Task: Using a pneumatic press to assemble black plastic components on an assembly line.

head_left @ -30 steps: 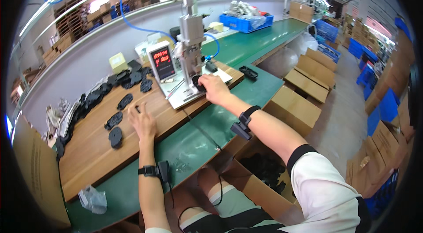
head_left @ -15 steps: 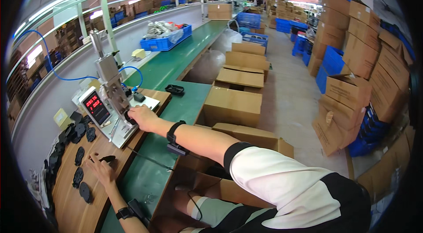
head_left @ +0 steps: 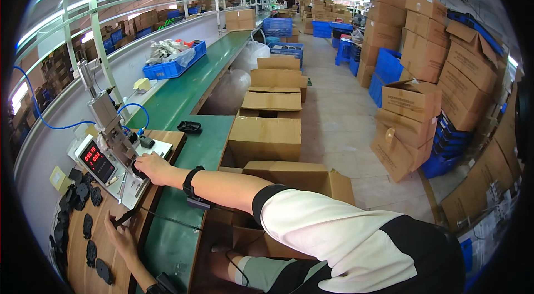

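Observation:
A small bench press (head_left: 105,116) with a metal cylinder and a blue air hose stands on a white base plate (head_left: 158,152). My right hand (head_left: 153,168) is at the press's lower end, its fingers closed round a black part (head_left: 137,170) that they partly cover. Lower down, over the wooden board (head_left: 78,255), my left hand (head_left: 120,238) holds a thin black plastic piece (head_left: 125,217) between thumb and fingers. Beside this hand lie more black parts (head_left: 91,252) and a black disc-like part (head_left: 104,272). A counter with red digits (head_left: 97,160) stands left of the press.
Black parts (head_left: 67,199) are heaped along the board's wall side. A black tray-like part (head_left: 189,126) lies on the green bench (head_left: 214,133). Farther back is a blue crate (head_left: 175,63) of bagged items. Open cartons (head_left: 264,138) line the bench's right side; stacked boxes (head_left: 409,99) stand across the aisle.
The view has swung right, shifting the scene leftward. My left hand has picked up the thin black piece from the board. My right hand remains at the press.

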A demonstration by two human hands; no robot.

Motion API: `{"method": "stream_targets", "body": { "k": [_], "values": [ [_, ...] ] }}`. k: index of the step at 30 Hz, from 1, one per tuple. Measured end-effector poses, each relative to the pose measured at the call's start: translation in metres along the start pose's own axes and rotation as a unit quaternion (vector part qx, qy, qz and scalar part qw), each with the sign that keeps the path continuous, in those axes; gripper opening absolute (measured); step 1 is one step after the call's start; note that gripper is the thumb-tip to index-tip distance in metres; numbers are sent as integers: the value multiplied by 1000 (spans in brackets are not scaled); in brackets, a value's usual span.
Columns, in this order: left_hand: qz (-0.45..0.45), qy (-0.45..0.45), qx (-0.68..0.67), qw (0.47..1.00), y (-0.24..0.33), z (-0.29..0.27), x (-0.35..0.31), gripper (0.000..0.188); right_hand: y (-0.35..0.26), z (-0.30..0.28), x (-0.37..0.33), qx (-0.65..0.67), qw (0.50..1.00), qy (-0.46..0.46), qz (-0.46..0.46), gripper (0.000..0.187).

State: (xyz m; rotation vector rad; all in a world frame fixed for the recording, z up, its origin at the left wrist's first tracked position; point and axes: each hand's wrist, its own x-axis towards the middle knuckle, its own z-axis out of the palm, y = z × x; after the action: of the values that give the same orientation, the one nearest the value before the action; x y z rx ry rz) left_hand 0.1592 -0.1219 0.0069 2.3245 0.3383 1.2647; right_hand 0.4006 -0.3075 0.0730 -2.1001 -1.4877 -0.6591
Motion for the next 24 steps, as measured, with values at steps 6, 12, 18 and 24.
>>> {"method": "stream_targets", "body": {
  "k": [6, 12, 18, 24],
  "values": [
    [43, 31, -28, 998, -32, -7, 4, 56, -4, 2, 5, 19, 1000, -19, -8, 40],
    [-2, 104, 22, 994, -33, -7, 5, 40, 2, 4, 4, -3, 1000, -28, -6, 50],
    [-38, 81, 35, 995, -32, -8, 3, 33, 0, 9, 3, -7, 1000, -28, -1, 51],
    [-49, 54, 40, 997, -28, -8, 3, 34, 2, 12, 4, -11, 1000, -16, -1, 52]
  ]
}}
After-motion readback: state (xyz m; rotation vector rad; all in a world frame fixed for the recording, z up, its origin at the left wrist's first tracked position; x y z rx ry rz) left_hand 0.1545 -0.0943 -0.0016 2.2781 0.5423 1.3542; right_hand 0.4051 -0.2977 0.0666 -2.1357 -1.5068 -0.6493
